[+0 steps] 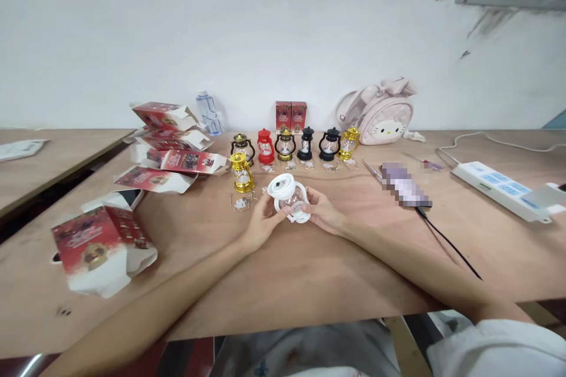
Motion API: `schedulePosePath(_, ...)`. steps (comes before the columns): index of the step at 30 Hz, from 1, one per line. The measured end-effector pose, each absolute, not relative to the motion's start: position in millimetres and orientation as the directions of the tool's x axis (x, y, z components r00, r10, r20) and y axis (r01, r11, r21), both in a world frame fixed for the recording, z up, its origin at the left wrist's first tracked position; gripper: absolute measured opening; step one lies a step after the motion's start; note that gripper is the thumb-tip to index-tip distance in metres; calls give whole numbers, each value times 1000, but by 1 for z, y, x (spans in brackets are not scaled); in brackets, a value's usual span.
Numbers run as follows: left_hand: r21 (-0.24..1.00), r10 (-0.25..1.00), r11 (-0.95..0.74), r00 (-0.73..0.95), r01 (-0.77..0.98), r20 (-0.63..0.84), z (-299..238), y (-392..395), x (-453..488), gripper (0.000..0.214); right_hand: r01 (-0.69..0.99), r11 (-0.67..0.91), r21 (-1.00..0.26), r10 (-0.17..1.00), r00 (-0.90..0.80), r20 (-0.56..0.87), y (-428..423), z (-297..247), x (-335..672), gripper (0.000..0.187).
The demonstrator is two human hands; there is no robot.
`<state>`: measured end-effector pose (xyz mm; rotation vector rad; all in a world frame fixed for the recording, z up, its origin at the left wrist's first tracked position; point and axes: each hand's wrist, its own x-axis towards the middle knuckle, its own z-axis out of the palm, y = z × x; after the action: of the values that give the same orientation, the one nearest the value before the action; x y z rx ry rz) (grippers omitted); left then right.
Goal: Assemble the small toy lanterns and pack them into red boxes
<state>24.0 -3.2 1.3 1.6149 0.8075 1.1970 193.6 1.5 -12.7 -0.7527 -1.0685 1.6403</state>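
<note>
A small white lantern (289, 197) with a clear globe is held between my hands above the table, tilted, with its round end toward me. My left hand (264, 218) grips it from the left, thumb on the front. From the right, my right hand (323, 212) closes on it with thumb and fingers. Just beyond stands a gold lantern (242, 173), with bent wire pieces (241, 202) lying close by. Farther back is a row of lanterns: a red one (266, 147), a black one (330, 145), another gold one (349, 142) and several more, with small wire parts before them.
Opened red boxes (165, 135) pile up at the left; another box (101, 244) lies nearer. A water bottle (209, 112), two upright red boxes (290, 116) and a pink bag (384, 118) stand by the wall. Right are a phone (404, 184), its cable (451, 247) and a power strip (499, 188).
</note>
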Motion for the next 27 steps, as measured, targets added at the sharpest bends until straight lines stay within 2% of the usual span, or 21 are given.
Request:
schedulePosePath(4,878,833,-464,395,117,388,9,-4,16,48,-250,41,-967,935,-332,125,-7,-2,189,62)
schedulePosePath(7,758,768,-600,450,257,455,14,7,3,39,-224,64,-972,945,-300,131,-12,0,188,54)
schedulePosePath(10,582,773,-634,405,509,488,13,26,-14,33,-266,67,-962,972,-201,123,-10,-2,191,47)
schedulePosePath(14,302,789,-595,471,744,394,3,45,-27,30,-268,100,-958,985,-106,133,-2,-5,195,46)
schedulePosePath(16,243,800,-576,477,780,364,-1,48,-27,27,-256,92,-962,987,-103,122,0,-6,196,48)
schedulePosePath(21,216,788,-590,497,778,364,0,44,-24,17,-224,81,-971,986,-125,111,-2,-6,196,48)
schedulePosePath(27,141,719,-643,529,753,451,-4,43,-25,13,-246,70,-967,986,-127,104,-2,-6,196,46)
